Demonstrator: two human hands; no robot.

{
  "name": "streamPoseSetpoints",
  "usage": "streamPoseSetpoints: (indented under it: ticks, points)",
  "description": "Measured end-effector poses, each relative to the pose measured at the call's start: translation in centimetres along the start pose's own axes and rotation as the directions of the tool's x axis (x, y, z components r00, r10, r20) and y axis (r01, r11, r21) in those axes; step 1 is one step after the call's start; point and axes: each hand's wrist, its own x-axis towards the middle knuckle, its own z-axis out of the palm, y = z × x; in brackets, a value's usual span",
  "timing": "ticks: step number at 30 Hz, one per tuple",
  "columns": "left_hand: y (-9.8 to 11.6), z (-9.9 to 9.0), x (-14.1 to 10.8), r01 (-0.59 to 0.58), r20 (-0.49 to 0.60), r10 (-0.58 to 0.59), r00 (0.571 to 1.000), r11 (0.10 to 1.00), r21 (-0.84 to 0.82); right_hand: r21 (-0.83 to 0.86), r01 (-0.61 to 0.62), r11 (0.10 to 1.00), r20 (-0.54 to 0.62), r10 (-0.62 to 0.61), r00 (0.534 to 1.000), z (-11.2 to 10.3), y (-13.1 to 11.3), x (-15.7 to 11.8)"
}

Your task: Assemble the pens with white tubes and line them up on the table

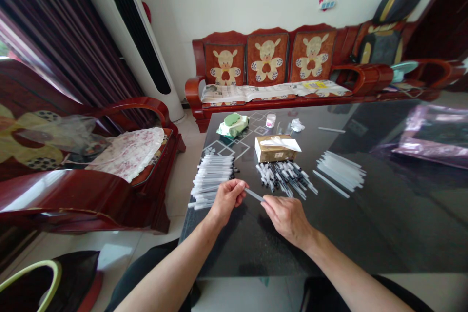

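Between my two hands a translucent pen barrel [253,194] is held slantwise above the dark table. My left hand [229,199] pinches its upper left end, and my right hand [287,217] grips its lower right end. Left of my hands lies a stack of white pens [213,175] with dark tips, side by side. Just beyond my hands is a loose heap of pen parts [285,178] in white, grey and black. A pile of clear pen barrels [340,170] rests to the right. My fingers hide both ends of the held barrel.
Behind the heap stands a cardboard box [276,152] with white paper on it. Farther back are a green wipes pack [233,125], a small cup [271,120] and crumpled tissue [297,125]. One stick [331,130] lies apart. Pinkish plastic packaging [435,134] covers the table's right side.
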Motion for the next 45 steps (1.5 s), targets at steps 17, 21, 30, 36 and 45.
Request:
streamPoseSetpoints:
  ticks: [17, 21, 30, 36, 45]
  points:
    - [0.1, 0.1, -0.2, 0.021, 0.008, -0.021, 1.0, 1.0, 0.002, 0.626, -0.342, 0.701, 0.18, 0.297, 0.938, -0.8, 0.1, 0.6]
    - [-0.1, 0.2, -0.3, 0.022, -0.008, -0.022, 1.0, 1.0, -0.003, 0.723, -0.474, 0.502, 0.298, 0.393, 0.87, -0.2, 0.2, 0.4]
    - [0.1, 0.1, -0.2, 0.021, 0.011, -0.021, 1.0, 1.0, 0.007, 0.8, -0.594, -0.087, 0.584, 0.344, 0.736, 0.5, 0.3, 0.3]
    - [1.1, -0.5, 0.1, 0.031, 0.031, -0.033, 0.999, 0.998, 0.051, 0.837, -0.545, 0.048, 0.492, 0.372, 0.787, 0.2, 0.0, 0.7]
    - [1.6, -0.6, -0.2, 0.04, 0.066, -0.039, 0.997, 0.999, -0.015, 0.829, -0.551, 0.1, 0.488, 0.352, 0.799, 0.4, -0.2, 0.6]
